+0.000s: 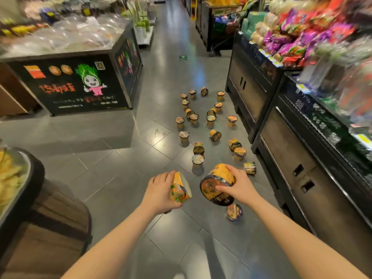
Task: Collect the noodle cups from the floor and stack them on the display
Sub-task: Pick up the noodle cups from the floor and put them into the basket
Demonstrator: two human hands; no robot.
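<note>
My left hand (161, 190) grips a yellow noodle cup (180, 188) tipped on its side, above the floor. My right hand (238, 184) holds a second yellow cup (216, 183) by its rim, its dark lid facing me. Another cup (234, 212) stands on the grey floor just below my right hand, and one lies on its side (250, 168) beyond it. Several more cups (209, 119) are scattered, upright or toppled, along the aisle ahead. The dark display (314, 150) runs down the right side.
A black produce stand (80, 83) with a cartoon vegetable fills the left of the aisle. A wooden barrel display (50, 224) with a tray of yellow goods is at my near left. Snack bags (298, 43) pile on the right shelves. The aisle floor (177, 43) continues far ahead.
</note>
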